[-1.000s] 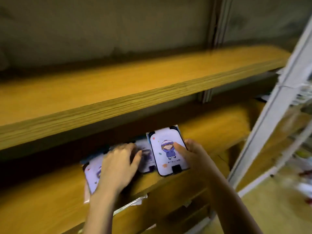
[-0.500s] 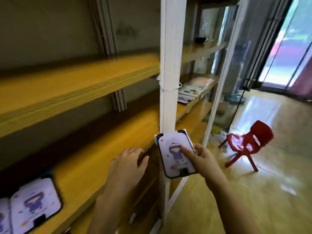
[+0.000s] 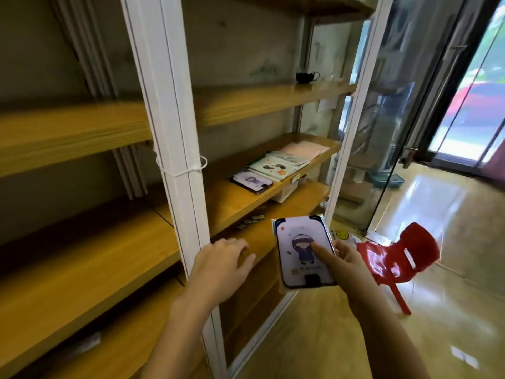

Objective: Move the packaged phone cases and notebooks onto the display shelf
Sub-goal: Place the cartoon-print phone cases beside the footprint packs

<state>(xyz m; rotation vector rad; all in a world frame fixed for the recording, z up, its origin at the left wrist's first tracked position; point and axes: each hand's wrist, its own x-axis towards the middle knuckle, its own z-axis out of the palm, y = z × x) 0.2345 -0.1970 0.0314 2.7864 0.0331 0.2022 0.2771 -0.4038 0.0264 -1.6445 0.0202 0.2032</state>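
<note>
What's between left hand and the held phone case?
Head view: nothing. The left hand hangs open beside the phone case gripped by the right hand; only shelf board shows behind the gap.

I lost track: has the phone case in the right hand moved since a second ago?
Yes. The phone case, held by the right hand, came off the shelf left of the white post and now is right of it.

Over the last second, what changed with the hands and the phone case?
The right hand carried the white plastic-wrapped phone case with a purple cartoon figure rightward, past the white post, towards the wooden shelf bay holding stacked packages. The left hand left the other cases and hovers open. Unchanged: the right hand's pinch on the case.
</note>
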